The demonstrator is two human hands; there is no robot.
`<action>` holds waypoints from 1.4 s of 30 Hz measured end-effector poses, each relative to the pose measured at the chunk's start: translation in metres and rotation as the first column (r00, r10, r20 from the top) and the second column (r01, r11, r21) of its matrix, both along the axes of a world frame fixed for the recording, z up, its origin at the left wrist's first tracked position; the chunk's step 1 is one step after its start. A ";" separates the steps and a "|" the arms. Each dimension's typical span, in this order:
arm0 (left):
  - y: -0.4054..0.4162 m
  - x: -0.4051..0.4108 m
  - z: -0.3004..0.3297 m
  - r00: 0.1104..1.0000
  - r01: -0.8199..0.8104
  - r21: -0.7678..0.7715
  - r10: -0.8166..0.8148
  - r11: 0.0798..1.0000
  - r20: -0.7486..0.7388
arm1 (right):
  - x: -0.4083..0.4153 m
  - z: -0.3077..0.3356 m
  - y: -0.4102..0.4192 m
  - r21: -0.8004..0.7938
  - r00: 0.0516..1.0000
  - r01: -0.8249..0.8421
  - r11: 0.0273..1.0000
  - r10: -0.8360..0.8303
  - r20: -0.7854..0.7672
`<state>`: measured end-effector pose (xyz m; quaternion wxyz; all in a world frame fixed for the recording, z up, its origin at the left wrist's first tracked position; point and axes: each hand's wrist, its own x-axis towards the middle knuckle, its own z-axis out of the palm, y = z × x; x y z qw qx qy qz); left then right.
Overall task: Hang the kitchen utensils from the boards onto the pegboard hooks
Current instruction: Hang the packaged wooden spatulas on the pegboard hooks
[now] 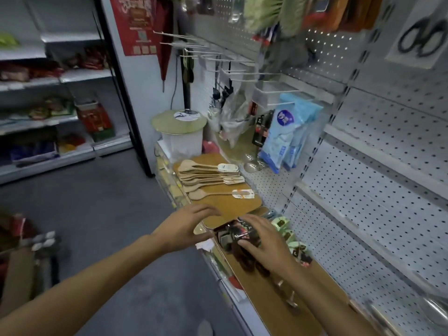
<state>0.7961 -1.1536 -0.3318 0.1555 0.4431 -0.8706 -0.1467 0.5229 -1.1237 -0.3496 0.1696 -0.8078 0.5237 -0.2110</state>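
A pile of dark packaged utensils [232, 235] lies on the near brown board [278, 309]. My right hand [264, 241] rests over this pile with fingers curled onto the top pieces; the blur hides whether it grips any. My left hand [186, 226] hovers just left of the pile with fingers spread, over the edge of the far board [230, 204]. On the far board lies a stack of wooden spatulas [206, 175] with paper tags. Bare white pegboard hooks [218, 54] stick out from the pegboard [388, 166] above.
Blue packets [286, 134] and bagged utensils hang from hooks over the shelf. A white bucket with a round lid [180, 132] stands at the shelf's far end. Green-tagged items [291, 236] lie by the pegboard. Metal ladles [253, 163] hang low. Aisle floor is to the left.
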 end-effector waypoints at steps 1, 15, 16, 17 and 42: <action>-0.017 0.005 -0.002 1.000 -0.007 0.013 0.007 1.000 0.007 | 0.007 -0.005 -0.018 0.013 1.000 -0.001 1.000 0.001 0.021; -0.204 0.057 -0.059 0.997 0.014 0.179 -0.028 0.984 0.073 | 0.071 -0.057 -0.197 0.206 0.999 0.046 0.977 -0.049 0.011; -0.219 0.061 -0.066 0.997 0.023 0.191 -0.037 0.981 0.073 | 0.076 -0.062 -0.208 0.219 0.998 0.061 0.974 -0.063 0.001; -0.235 0.065 -0.072 0.996 0.039 0.196 -0.054 0.980 0.073 | 0.082 -0.067 -0.219 0.226 0.997 0.077 0.971 -0.078 -0.004; -0.549 0.069 -0.407 0.973 0.008 0.478 -0.117 0.878 0.198 | 0.183 -0.390 -0.509 0.736 0.275 0.667 0.113 -0.956 -0.102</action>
